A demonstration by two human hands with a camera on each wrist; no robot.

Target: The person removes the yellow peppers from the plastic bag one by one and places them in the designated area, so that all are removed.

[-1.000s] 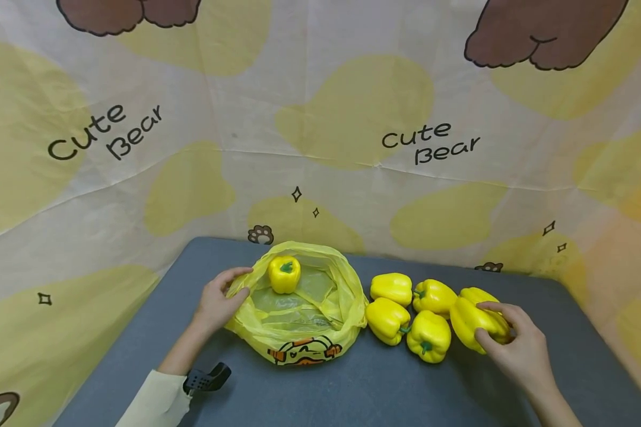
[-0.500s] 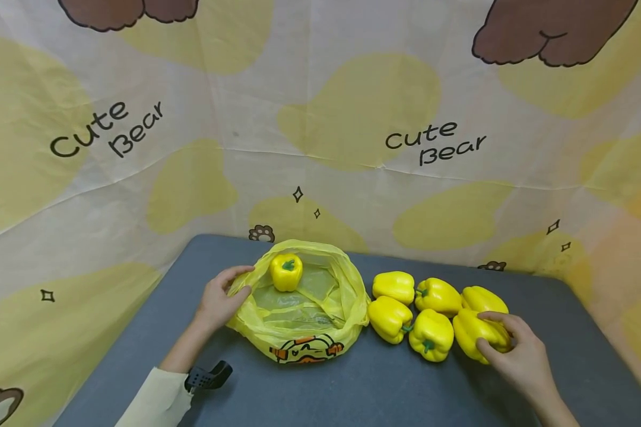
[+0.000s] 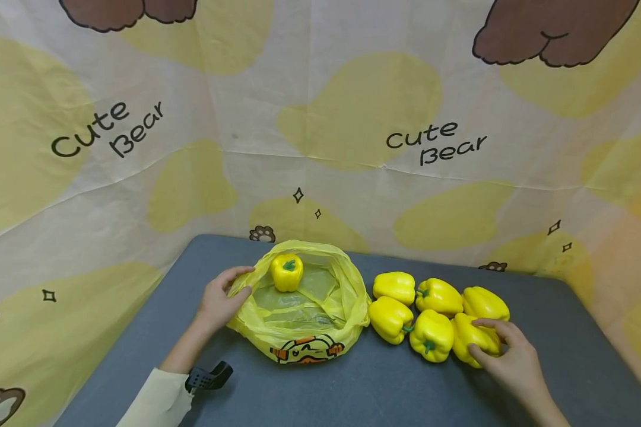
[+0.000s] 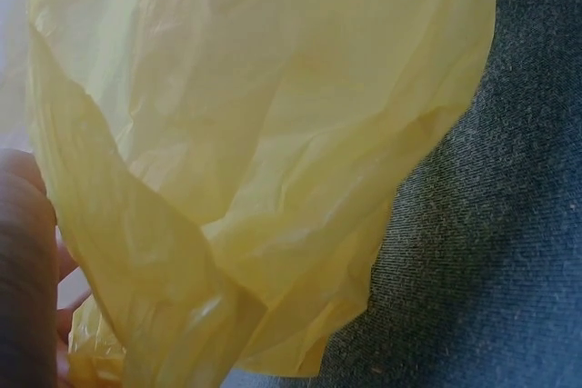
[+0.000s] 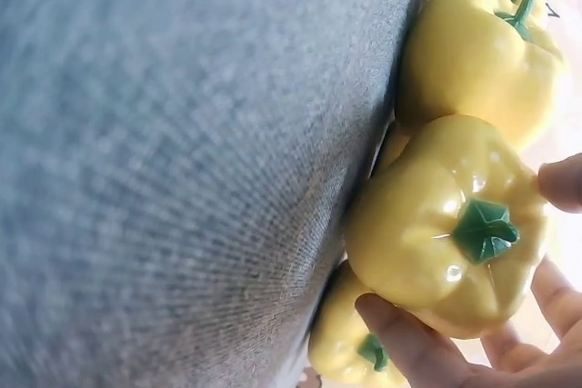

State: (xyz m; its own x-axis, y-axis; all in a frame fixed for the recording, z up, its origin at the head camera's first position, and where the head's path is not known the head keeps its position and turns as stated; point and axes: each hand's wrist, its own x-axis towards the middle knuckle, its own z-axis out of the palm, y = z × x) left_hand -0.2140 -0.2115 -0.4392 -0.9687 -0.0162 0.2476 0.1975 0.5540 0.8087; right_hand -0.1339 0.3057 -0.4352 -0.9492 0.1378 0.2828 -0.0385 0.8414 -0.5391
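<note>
A yellow plastic bag (image 3: 355, 296) stands with its mouth wide, one yellow bell pepper (image 3: 286, 276) inside against the far left wall. My left hand (image 3: 219, 300) holds the bag's left rim between thumb and fingers; in the left wrist view the plastic (image 4: 300, 188) hides most of the fingers. To the right of the bag, my right hand (image 3: 515, 359) grips a yellow bell pepper (image 3: 463, 337), thumb on the near side and fingers on the far side. That pepper (image 5: 409, 224) appears in the right wrist view with its green stem towards the camera, touching its neighbour.
Several other bell peppers (image 3: 431, 335) form two rows between the bag and my right hand, one of them (image 3: 486, 302) directly behind the gripped one. All stand on a dark grey table (image 3: 352, 391). A cloth backdrop (image 3: 342, 118) printed with bears rises behind the table's far edge.
The pepper in my right hand has come down towards me and slightly left, to the front row, uncovering the pepper behind it. My left hand and the bag look the same.
</note>
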